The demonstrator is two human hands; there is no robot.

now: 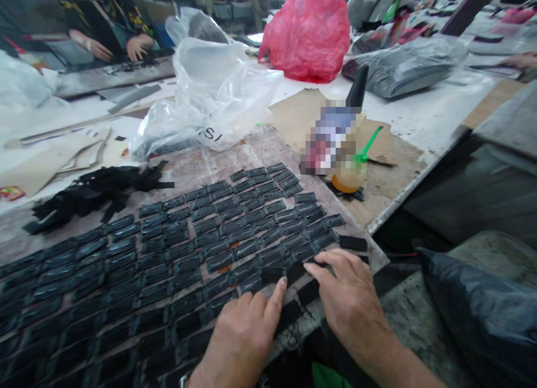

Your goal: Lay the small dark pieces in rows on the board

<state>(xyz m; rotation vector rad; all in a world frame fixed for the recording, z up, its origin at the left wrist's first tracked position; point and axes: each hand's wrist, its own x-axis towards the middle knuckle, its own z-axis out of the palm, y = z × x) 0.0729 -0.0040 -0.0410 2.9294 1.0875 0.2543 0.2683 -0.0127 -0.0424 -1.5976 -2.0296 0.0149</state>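
Observation:
Rows of small black strips [218, 223], many with a shiny wet-looking surface, cover a stained board [197, 158]. My left hand [245, 332] is at the board's near edge, its index fingertip pressing on the end of a black strip [272, 274]. Its other fingers are curled, and what lies beneath them is hidden. To its right, my right hand [350, 290] pinches a black strip [296, 271] between thumb and fingers, low over the board. Just beyond it lies a dull black strip [353, 242]. A heap of loose black strips [96, 192] lies at the left.
A container of amber liquid [347, 181] with a green handle [371, 141] stands on cardboard at the right. Behind are a clear plastic bag [218, 91] and a pink bag [308, 38]. A co-worker's hands [138, 46] are across the table. A dark bag [482, 309] sits lower right.

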